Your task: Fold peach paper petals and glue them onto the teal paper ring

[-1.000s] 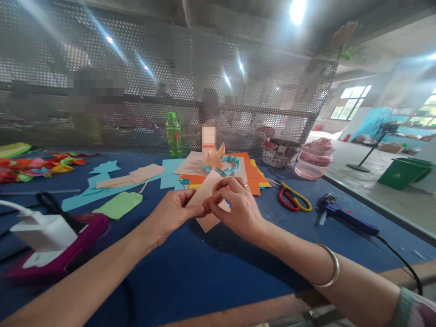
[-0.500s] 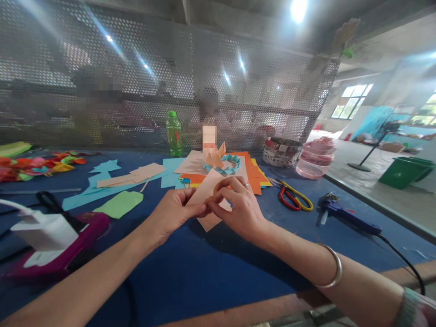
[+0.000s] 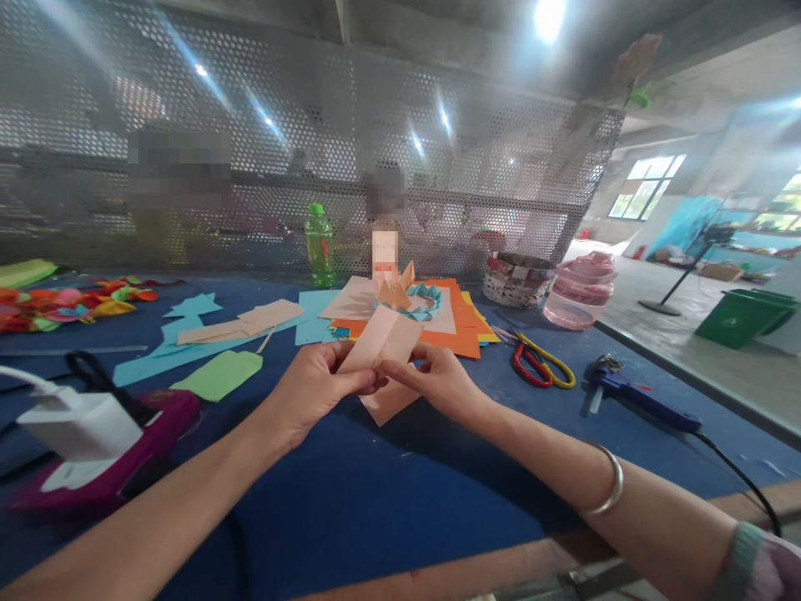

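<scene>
A piece of pale pink paper (image 3: 383, 335), creased along its length, is held up over the middle of the blue table. My left hand (image 3: 319, 380) pinches its left lower edge between thumb and fingers. On the other side my right hand (image 3: 447, 380) grips it too, thumb in front and fingers behind. Just below, a lower pink paper part (image 3: 389, 401) shows under my thumbs; whether it belongs to the same sheet I cannot tell. Behind the hands, an orange folded-paper piece (image 3: 393, 294) and a blue folded-paper ring (image 3: 431, 300) rest on stacked coloured sheets (image 3: 463, 338).
Scissors (image 3: 543, 361) and a blue glue gun (image 3: 644, 396) lie at right. A woven basket (image 3: 516, 280), pink jug (image 3: 579, 292) and green bottle (image 3: 319, 246) stand farther back. At left are a purple power strip (image 3: 168, 421), blue and pink paper strips and a green paper tag (image 3: 219, 376).
My right hand has lowered and shifted its fingers behind the pink paper, with its thumb in front. More of the paper's creased face shows. My left hand has stayed almost in place.
</scene>
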Motion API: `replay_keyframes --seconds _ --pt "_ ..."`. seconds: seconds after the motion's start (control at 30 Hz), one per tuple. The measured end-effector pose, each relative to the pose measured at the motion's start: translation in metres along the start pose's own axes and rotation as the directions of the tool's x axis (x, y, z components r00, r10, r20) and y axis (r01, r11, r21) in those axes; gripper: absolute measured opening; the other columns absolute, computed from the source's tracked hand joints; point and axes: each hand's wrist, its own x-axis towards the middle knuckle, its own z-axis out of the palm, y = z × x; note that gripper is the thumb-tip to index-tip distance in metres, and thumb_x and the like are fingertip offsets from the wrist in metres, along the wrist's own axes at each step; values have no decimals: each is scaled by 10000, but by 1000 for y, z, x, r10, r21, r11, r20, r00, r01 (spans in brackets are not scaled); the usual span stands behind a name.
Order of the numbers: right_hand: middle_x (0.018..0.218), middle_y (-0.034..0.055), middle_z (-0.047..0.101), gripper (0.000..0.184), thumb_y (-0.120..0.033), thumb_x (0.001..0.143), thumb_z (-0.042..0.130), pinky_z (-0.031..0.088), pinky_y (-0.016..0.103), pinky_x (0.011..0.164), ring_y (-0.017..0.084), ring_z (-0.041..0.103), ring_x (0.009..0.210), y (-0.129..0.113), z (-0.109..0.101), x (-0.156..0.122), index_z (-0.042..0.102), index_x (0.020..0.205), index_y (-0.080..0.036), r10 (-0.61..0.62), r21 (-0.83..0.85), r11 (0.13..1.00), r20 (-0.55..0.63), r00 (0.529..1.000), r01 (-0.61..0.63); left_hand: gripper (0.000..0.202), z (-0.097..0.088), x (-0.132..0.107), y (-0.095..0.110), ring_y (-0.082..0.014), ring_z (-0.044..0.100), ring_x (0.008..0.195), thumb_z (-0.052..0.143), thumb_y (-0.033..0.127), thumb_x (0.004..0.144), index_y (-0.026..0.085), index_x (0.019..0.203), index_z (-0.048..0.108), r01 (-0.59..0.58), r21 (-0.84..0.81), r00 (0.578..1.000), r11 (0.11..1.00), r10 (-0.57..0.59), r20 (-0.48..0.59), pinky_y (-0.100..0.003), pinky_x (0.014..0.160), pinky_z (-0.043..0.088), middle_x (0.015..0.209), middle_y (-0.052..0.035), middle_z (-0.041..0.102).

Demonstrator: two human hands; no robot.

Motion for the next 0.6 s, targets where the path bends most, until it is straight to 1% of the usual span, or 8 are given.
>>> replay_keyframes --seconds 0.03,0.07,0.13,0.23,0.33,0.43,0.6 --pt "852 53 711 383 -504 792 617 437 262 654 173 624 767 -2 0 -1 688 868 -135 18 47 999 49 999 -20 264 0 0 0 -179 676 706 804 232 570 149 809 727 0 1 1000 1000 0 -2 -264 697 535 738 -8 740" --pt "853 51 718 372 -488 800 613 435 252 649 168 628 762 -4 1 -2 700 879 -135 20 83 996 71 997 -26 277 0 0 0 -177 675 706 808 238 565 151 816 728 -1 -2 1000 1000 1 -2 -261 691 534 744 -7 741" --pt "864 46 725 344 -455 803 621 435 241 655 164 633 768 -7 1 -4 713 905 -140 3 119 993 68 998 -11 292 -1 0 -1 -175 676 713 812 239 560 155 826 727 -2 -14 1000 1000 2 0 -259 694 536 760 -4 744" --pt "864 49 726 320 -426 789 641 425 238 652 164 630 769 -8 2 -4 720 898 -135 -7 79 997 27 1000 5 278 -2 0 -1 -175 679 710 809 229 561 152 814 723 -4 -21 1000 1000 4 0 -263 706 539 756 -3 745" --pt "861 54 728 297 -400 775 660 416 241 651 166 626 773 -4 1 -2 723 886 -131 -9 20 1000 5 1000 9 306 -2 1 -2 -182 683 737 804 226 571 146 855 724 -5 -16 1000 1000 5 13 -261 711 536 791 -16 751" --pt "855 54 733 292 -396 765 673 423 242 663 168 631 778 -1 1 -1 729 883 -134 -8 34 999 0 1000 8 318 -1 1 -2 -181 683 752 801 228 586 146 884 723 -3 -5 1000 1000 4 21 -254 711 530 817 -23 755" --pt "824 39 738 288 -417 749 693 428 235 678 164 637 772 0 1 -2 738 838 -147 -40 35 999 -23 999 41 315 0 1 -1 -176 685 745 806 229 594 142 885 721 14 -8 1000 1000 -14 16 -249 705 534 807 -21 756"
